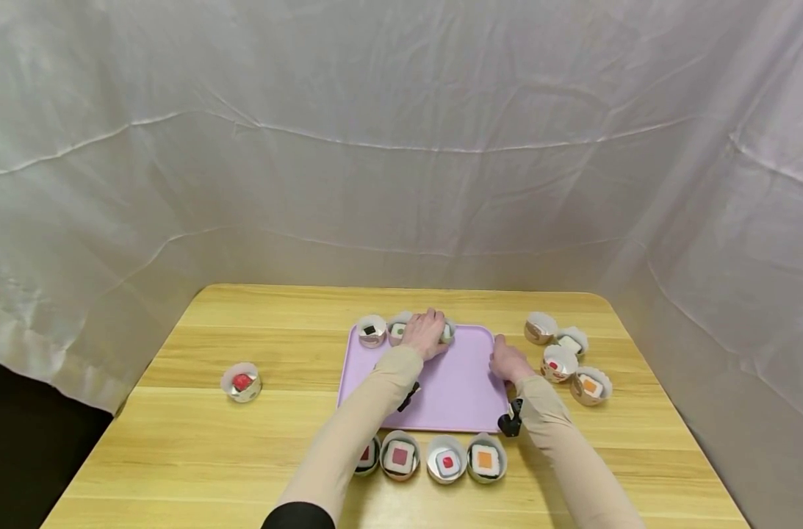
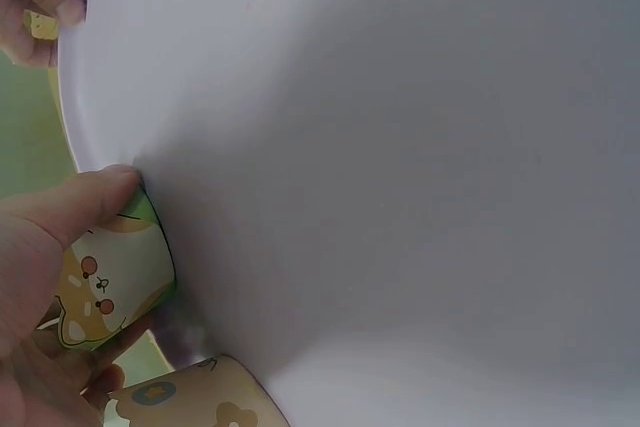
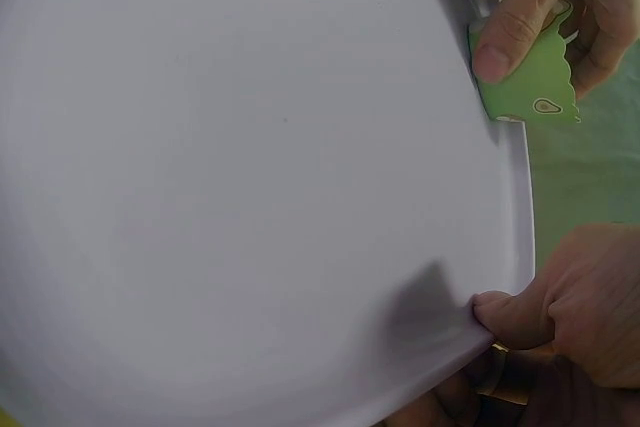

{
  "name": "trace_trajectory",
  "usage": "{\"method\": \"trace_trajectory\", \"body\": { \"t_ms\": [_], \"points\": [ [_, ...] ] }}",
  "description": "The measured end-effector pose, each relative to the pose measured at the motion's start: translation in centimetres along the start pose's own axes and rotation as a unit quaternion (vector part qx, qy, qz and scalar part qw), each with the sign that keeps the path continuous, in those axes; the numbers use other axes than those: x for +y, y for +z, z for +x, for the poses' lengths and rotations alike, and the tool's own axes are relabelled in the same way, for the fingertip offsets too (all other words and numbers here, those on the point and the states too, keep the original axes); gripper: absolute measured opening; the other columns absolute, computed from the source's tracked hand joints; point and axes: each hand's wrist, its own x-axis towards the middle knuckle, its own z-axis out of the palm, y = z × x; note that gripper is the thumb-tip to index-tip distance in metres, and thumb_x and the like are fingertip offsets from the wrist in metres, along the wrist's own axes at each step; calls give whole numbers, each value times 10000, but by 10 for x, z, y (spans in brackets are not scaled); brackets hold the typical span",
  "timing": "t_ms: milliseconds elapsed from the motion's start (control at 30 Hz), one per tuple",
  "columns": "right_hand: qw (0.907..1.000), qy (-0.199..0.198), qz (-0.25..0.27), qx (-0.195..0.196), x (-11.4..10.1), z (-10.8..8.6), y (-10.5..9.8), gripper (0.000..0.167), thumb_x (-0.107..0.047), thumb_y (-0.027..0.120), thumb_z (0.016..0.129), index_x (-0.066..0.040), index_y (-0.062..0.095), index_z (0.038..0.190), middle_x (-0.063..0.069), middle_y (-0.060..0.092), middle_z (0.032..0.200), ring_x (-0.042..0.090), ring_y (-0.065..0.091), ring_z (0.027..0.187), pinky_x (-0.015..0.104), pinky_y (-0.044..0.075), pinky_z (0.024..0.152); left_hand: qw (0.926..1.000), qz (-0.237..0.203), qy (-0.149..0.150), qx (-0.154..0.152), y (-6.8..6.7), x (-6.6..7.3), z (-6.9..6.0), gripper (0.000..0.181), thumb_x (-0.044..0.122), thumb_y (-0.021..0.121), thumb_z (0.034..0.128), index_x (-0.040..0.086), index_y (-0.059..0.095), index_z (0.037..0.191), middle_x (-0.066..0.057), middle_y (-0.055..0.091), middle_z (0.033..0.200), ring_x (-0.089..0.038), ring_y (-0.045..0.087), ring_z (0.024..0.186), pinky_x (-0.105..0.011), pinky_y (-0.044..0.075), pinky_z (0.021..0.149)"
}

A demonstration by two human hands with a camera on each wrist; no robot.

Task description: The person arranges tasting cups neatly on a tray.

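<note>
With thumb and fingers, my left hand (image 1: 425, 334) grips a green paper cup (image 2: 130, 267) with an animal print on its side. The cup is at the far edge of a lilac tray (image 1: 450, 393), and in the head view the hand partly covers it. To its left on the tray are a cup with a dark square piece (image 1: 372, 339) and a cup with a green-centred white piece (image 1: 397, 339). My right hand (image 1: 509, 360) pinches the tray's far right corner, its thumb (image 3: 505, 315) over the rim and the other fingers partly hidden beneath.
A row of several cups with sushi-like pieces (image 1: 399, 474) stands along the tray's near side. More cups (image 1: 560, 369) cluster to the right of the tray. A lone cup with a red piece (image 1: 242, 394) is on the left. A pale curtain (image 1: 401, 184) hangs behind the wooden table (image 1: 196, 441).
</note>
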Motion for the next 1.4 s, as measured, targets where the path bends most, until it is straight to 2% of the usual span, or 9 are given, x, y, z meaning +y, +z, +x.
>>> {"method": "trace_trajectory", "body": {
  "t_ms": [300, 533, 600, 700, 833, 1167, 1400],
  "points": [
    [9999, 74, 82, -46, -1, 1, 1, 409, -69, 431, 1007, 127, 318, 1347, 396, 571, 1130, 445, 637, 929, 390, 593, 604, 9998, -159, 83, 42, -3, -3, -3, 588, 364, 783, 869, 40, 555, 1304, -105, 621, 1206, -252, 622, 1171, -350, 462, 1115],
    [9999, 82, 88, -41, 0, 2, 1, 408, -68, 430, 1006, 129, 322, 1346, 389, 575, 1116, 413, 634, 880, 364, 579, 565, 9969, -758, 200, 10, -7, -2, -3, 776, 340, 782, 868, -51, 435, 1441, -201, 564, 1394, -315, 562, 1296, -377, 388, 1206],
    [10000, 47, 31, -11, 1, 3, 1, 404, -66, 434, 1002, 135, 330, 1336, 391, 577, 1111, 424, 636, 891, 389, 588, 597, 9953, -944, 215, -31, -8, -1, -4, 827, 333, 783, 867, -68, 388, 1473, -221, 526, 1450, -331, 530, 1342, -387, 350, 1235],
    [9998, -61, -156, 89, 3, 4, 1, 406, -66, 447, 990, 149, 347, 1320, 402, 580, 1132, 473, 639, 982, 486, 600, 757, 9926, -1186, 207, -135, -11, 1, -7, 867, 323, 777, 876, -81, 333, 1502, -243, 465, 1510, -347, 472, 1407, -399, 294, 1268],
    [9992, -183, -326, 150, 4, 4, 1, 436, -68, 449, 980, 174, 338, 1327, 422, 567, 1176, 515, 611, 1094, 569, 539, 943, 9910, -1298, 275, -155, -15, 2, -12, 900, 322, 768, 887, -103, 283, 1514, -266, 412, 1548, -353, 422, 1454, -412, 262, 1283],
    [9994, -156, -301, 114, 4, 6, 1, 451, -71, 436, 988, 173, 317, 1348, 432, 553, 1205, 524, 600, 1116, 577, 532, 969, 9820, -1829, 407, -241, -29, -3, -29, 944, 309, 748, 904, -123, 195, 1535, -297, 289, 1603, -387, 339, 1496, -464, 243, 1282],
    [9994, -130, -296, 103, 4, 8, 3, 466, -77, 436, 991, 170, 307, 1364, 438, 548, 1213, 528, 600, 1115, 577, 535, 962, 9738, -2246, 252, -251, -36, -13, -45, 958, 315, 745, 906, -104, 174, 1551, -275, 250, 1628, -408, 295, 1512, -471, 221, 1288]
  ]
}}
